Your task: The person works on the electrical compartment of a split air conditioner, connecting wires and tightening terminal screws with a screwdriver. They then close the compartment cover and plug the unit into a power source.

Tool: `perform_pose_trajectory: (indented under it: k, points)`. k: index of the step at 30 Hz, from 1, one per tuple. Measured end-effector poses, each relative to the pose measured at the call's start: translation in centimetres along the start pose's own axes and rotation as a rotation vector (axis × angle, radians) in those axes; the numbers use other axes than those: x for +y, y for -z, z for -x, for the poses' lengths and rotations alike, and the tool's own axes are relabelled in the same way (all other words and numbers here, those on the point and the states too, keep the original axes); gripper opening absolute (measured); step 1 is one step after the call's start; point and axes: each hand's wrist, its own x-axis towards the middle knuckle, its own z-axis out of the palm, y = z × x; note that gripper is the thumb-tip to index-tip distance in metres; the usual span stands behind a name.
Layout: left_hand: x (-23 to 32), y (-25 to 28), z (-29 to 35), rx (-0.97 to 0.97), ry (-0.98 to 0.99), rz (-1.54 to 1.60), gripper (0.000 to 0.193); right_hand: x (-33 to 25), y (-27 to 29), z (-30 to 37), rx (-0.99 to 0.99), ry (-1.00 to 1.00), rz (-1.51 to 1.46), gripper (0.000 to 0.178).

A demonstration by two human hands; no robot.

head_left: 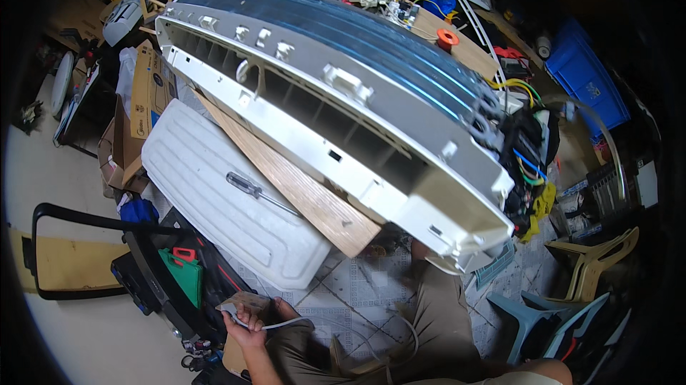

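Person, own body, partial view: left hand (246,322), bare, five-fingered, joined to a bare left forearm (261,365), slim at the wrist and broadening below. Legwear: one garment, khaki-brown, plain matte cloth, loose cut, soft creases; right leg (446,317) wide and lighter in tone, left leg (300,353) darker, in shade. Bare rounded limb part (554,369), lower right; elbow or knee, indeterminable.
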Motion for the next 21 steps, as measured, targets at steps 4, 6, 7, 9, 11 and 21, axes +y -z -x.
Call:
perform_pose_trajectory:
  k: [4, 6, 7, 9, 11, 21]
  points:
    - [3.4, -6.7, 1.7, -0.154, 0.012, -0.064, 0.067, -4.4, -3.9, 2.5, -0.068, 0.046, 0.017, 0.032]
    - [5.2, -9.9, 3.3, -0.118, -0.001, -0.075, 0.077, -6.7, -4.5, 3.6, -0.087, 0.071, 0.027, 0.032]
    - [6.0, -11.5, 4.1, -0.157, 0.033, -0.052, 0.083, -7.6, -4.5, 4.0, -0.09, 0.083, 0.028, 0.032]
    - [6.5, -14.4, 5.0, -0.234, 0.035, -0.106, 0.084, -9.3, -4.2, 4.5, -0.088, 0.104, 0.033, 0.032]
    - [6.3, -16.6, 5.9, -0.283, 0.032, -0.15, 0.084, -10.7, -3.5, 4.6, -0.078, 0.124, 0.031, 0.032]
    - [-2.1, -23.2, 7.7, -0.613, -0.086, -0.4, 0.044, -16.4, 3.5, -4.5, 0.062, 0.306, 0.057, 0.033]
